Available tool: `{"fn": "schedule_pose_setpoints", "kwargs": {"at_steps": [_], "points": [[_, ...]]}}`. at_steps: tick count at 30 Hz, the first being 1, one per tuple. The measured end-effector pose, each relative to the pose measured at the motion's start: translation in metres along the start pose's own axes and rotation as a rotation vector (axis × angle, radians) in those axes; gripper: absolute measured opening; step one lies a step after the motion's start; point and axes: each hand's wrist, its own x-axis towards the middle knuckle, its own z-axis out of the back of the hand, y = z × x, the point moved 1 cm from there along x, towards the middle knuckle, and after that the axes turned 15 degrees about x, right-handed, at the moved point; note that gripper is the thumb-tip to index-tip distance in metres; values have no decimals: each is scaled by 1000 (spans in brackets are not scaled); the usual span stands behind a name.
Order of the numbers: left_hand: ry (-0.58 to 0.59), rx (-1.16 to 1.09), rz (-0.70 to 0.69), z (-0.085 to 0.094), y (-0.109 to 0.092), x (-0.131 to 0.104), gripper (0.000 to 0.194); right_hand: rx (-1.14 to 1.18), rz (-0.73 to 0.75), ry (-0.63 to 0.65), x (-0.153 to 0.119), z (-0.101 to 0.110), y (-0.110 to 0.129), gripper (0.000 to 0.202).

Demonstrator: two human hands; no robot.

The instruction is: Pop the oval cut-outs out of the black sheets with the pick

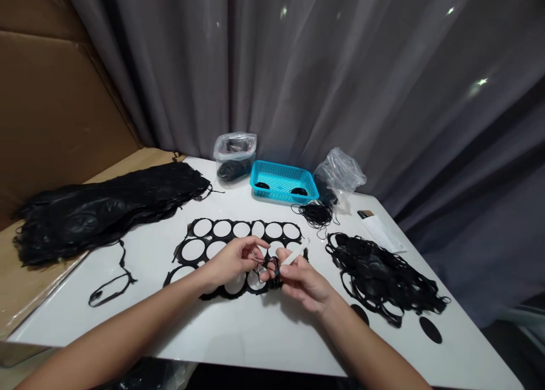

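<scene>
On the white table [264,344] lies a black sheet [206,247] cut through with rows of round holes. Above its right part, my right hand [304,282] is closed on a white strip-like tool [294,254] and a bunch of thin black cords [276,268]. My left hand [236,260] is beside it, thumb and index finger pinched on loops of the same cord. The fingers partly hide the cords and the sheet below.
A black stack [114,208] lies left. At the back are a bagged container [235,157], a blue basket [284,197] with black pieces, a cord coil [315,214] and a plastic bag [340,171]. Black scraps [383,276], a black disc [430,330] and white paper [383,233] lie right.
</scene>
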Motion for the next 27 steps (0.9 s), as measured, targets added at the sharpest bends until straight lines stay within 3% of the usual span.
{"fn": "schedule_pose_setpoints", "kwargs": {"at_steps": [9, 16, 19, 22, 24, 27], "points": [[239, -319, 68, 13, -10, -14, 62, 267, -15, -50, 7, 7, -18, 31], [73, -42, 41, 16, -3, 0, 53, 213, -62, 33, 2, 4, -15, 30], [-40, 71, 29, 20, 0, -12, 45, 204, 46, -58, 7, -1, -9, 31], [-202, 297, -28, 10, 8, -47, 23, 75, 199, -191, 19, -1, -7, 30], [-315, 822, -197, -7, 18, -76, 19, -121, 247, -217, 28, 0, -13, 31], [-423, 1316, -371, -34, 38, -111, 25, -524, 229, -177, 34, 2, -31, 23]]}}
